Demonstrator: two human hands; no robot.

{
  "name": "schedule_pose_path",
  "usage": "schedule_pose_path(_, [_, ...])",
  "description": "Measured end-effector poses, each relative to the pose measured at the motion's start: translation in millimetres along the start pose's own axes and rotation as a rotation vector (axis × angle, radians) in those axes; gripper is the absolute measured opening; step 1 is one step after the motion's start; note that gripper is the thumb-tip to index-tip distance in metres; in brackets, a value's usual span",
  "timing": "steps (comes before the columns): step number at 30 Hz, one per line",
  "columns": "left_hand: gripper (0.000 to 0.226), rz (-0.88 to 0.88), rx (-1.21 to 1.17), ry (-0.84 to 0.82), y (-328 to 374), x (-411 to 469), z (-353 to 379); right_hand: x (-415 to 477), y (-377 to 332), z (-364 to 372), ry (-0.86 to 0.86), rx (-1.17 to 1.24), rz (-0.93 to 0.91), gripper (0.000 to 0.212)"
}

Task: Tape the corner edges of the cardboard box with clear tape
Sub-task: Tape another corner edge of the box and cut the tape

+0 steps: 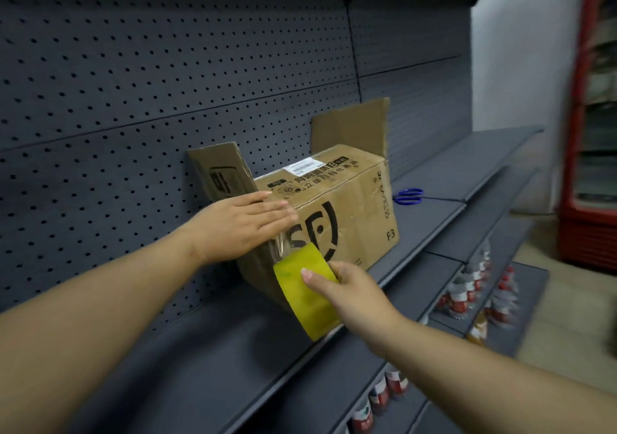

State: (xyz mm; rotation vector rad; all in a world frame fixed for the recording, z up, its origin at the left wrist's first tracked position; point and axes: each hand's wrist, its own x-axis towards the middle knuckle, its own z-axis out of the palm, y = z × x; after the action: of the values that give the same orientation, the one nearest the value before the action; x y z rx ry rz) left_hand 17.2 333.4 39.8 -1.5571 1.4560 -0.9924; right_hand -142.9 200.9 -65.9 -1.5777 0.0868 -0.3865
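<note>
A brown cardboard box (354, 206) with black print lies on a dark shelf (233, 360), with flaps standing up at its left and right ends. My left hand (243, 225) lies flat, fingers together, on the box's near top corner edge. A strip of clear tape (282, 248) runs from under that hand down to a yellowish tape roll (305, 295). My right hand (350, 286) grips the roll in front of the box's near corner.
Blue-handled scissors (408, 196) lie on the shelf to the right of the box. A dark pegboard wall (167, 83) stands behind. Bottles (467, 286) fill the lower shelves at right. A red fridge (591, 133) stands at the far right.
</note>
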Motion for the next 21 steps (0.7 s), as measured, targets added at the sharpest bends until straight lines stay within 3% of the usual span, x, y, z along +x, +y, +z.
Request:
schedule_pose_path(5, [0.049,0.001,0.084,0.026,2,-2,14,1,1,-6,0.03,0.026,0.095,0.013])
schedule_pose_path(8, [0.052,0.016,0.093,-0.02,3,-4,23,1,2,-3,-0.01,0.051,0.104,0.013])
schedule_pose_path(12, [0.05,-0.005,0.073,0.167,1,-5,22,1,7,6,-0.023,0.05,0.067,0.026])
schedule_pose_path(21, [0.048,0.03,0.096,0.156,-3,-2,25,2,14,20,0.064,-0.018,0.015,0.024])
